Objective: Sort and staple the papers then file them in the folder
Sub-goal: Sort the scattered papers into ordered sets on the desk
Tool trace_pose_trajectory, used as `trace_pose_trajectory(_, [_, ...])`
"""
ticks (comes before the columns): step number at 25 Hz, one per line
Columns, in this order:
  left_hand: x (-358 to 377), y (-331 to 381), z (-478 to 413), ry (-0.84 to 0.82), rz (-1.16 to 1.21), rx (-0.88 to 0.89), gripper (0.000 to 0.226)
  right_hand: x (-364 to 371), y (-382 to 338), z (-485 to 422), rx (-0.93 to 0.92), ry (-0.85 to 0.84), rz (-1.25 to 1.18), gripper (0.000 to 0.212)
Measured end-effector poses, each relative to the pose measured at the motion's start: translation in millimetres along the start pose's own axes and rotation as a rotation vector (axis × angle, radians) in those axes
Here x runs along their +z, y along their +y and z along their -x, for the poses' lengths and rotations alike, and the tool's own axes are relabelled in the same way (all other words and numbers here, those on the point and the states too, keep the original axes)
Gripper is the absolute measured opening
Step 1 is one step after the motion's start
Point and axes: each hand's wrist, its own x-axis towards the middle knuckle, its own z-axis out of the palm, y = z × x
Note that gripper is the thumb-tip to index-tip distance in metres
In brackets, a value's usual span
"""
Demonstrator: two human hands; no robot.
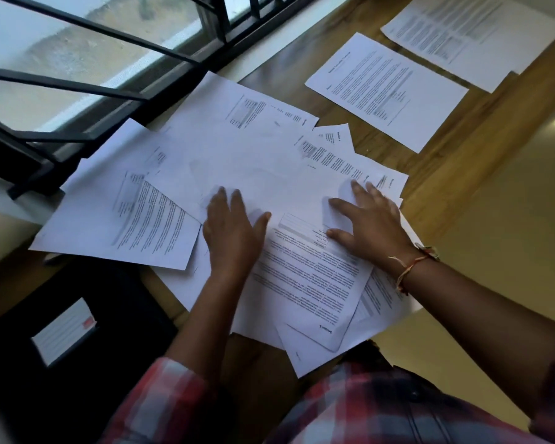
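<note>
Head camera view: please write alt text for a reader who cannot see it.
A person's left hand and right hand rest on a pile of printed papers spread over a wooden table beside a window. Two separate sheets lie farther off on the right; a black folder sits near left.

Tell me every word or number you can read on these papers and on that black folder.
"Section", with a number too blurred to read: bold heading at the near end of the top sheet.
Body print on the loose sheets: too blurred.
Print on the two separate sheets: too small and blurred.
White label on the black folder: ruled lines and a red mark, unreadable.
</note>
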Motion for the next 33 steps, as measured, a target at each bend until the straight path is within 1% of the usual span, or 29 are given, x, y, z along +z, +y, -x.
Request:
trace_pose_trajectory(3, [-7,-15,-26,-0.067,-0.043,-0.099,0.095,0,-2,-5,-0.137,-0.062,-0.043,0.067])
trace_pose_trajectory(6, [-9,-22,-33,-0.125,-0.066,-0.075,0.099,3,-6,-10,-0.197,-0.099,0.006,0.065])
trace_pose_trajectory(10, [-15,-23,-24,-0.045,-0.009,-0.113,0.086,7,-20,-23,-0.268,-0.155,0.075,0.066])
trace_pose_trajectory(15, [-17,-23,5,0.158,0.122,-0.084,0.064,4,-35,-46,-0.379,-0.217,0.155,0.07])
trace_pose_trajectory(17, [-18,-23,16,0.204,0.249,-0.122,0.061,2,-40,-52,-0.42,-0.223,0.178,0.072])
trace_pose_trajectory(19, [-19,-23,23,0.223,0.424,-0.186,0.066,1,-48,-54,-0.45,-0.219,0.184,0.073])
trace_pose_trajectory(21, [-22,-22,25,0.259,0.501,-0.256,0.073,3,-55,-55,-0.461,-0.181,0.188,0.076])
trace_pose_trajectory(22, [-23,-23,24,0.279,0.523,-0.286,0.075,4,-56,-53,-0.452,-0.129,0.19,0.078])
trace_pose_trajectory(24, [-28,-27,26,0.315,0.542,-0.356,0.075,10,-55,-45,-0.407,0.049,0.163,0.077])
trace_pose_trajectory(26, [-33,-37,28,0.334,0.552,-0.427,0.074,18,-48,-30,-0.286,0.242,0.11,0.069])
trace_pose_trajectory(27, [-34,-44,30,0.336,0.561,-0.464,0.073,22,-43,-22,-0.208,0.297,0.086,0.068])
trace_pose_trajectory(29, [-32,-56,36,0.326,0.568,-0.539,0.066,33,-31,-7,-0.125,0.305,0.038,0.074])
trace_pose_trajectory(30, [-30,-59,40,0.327,0.581,-0.566,0.065,39,-26,-3,-0.136,0.281,0.011,0.078])
trace_pose_trajectory(33, [-25,-58,50,0.326,0.588,-0.6,0.067,49,-22,-6,-0.284,0.242,-0.097,0.084])
